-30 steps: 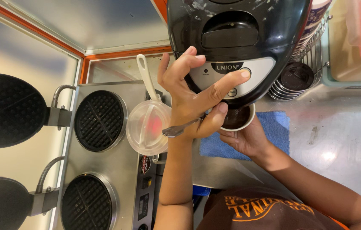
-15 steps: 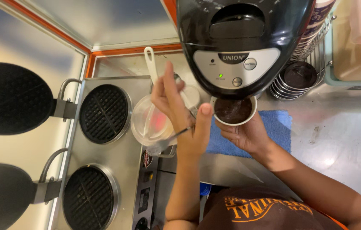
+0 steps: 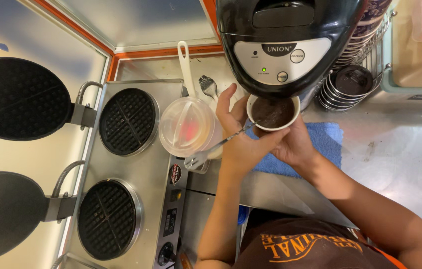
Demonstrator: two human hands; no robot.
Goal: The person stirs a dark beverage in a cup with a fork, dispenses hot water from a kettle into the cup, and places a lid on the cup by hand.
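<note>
Gripping round white cup [image 3: 273, 112] w/ right hand [image 3: 298, 144]; left hand [image 3: 238, 142] holds metal spoon [image 3: 218, 147].

The right hand [image 3: 298, 144] cradles a white cup [image 3: 273, 112] of dark liquid just under the spout of a black hot-water dispenser [image 3: 290, 45]. The left hand [image 3: 241, 139] pinches a metal fork [image 3: 216, 148] whose handle tip dips into the cup, tines pointing away toward the waffle iron [image 3: 116, 169], whose two lids stand open. A lidded clear plastic measuring cup [image 3: 187, 125] sits beside the left hand. A blue cloth [image 3: 323, 142] lies on the steel desk [image 3: 400, 149] beneath the hands.
</note>
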